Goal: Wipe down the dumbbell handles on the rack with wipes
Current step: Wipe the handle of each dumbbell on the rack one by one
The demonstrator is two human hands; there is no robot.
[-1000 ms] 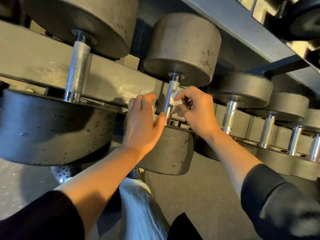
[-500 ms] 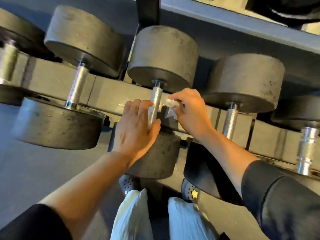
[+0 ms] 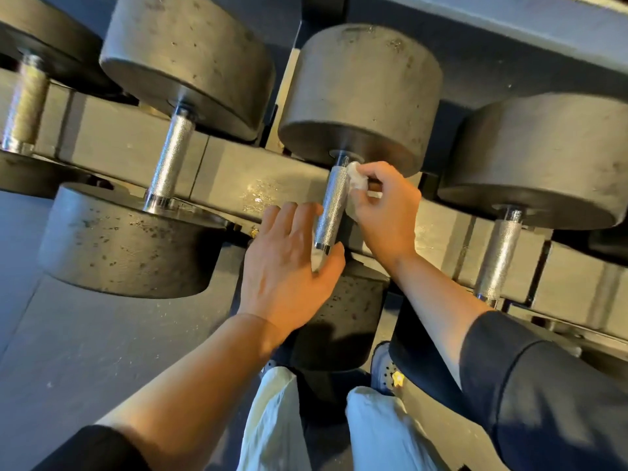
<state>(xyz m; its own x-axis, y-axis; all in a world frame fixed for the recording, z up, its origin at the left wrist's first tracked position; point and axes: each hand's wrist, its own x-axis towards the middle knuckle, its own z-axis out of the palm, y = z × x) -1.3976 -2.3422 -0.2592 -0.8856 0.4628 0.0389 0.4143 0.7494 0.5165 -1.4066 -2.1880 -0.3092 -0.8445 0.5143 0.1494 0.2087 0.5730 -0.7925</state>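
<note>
A person's right hand [image 3: 385, 209] pinches a crumpled white wipe [image 3: 355, 185] against the top of a knurled steel dumbbell handle [image 3: 331, 207] on the grey metal rack [image 3: 238, 171]. The left hand [image 3: 289, 266], fingers straight, braces beside the handle. The wipe may snag and shred on the knurling. No containers appear.

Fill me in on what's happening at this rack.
A person is wiping a dumbbell handle on the rack. The right hand pinches a crumpled white wipe against the handle's upper end. The left hand lies open beside the handle's lower end, with a bit of white showing under its thumb. Neighbouring dumbbells sit untouched.
</note>
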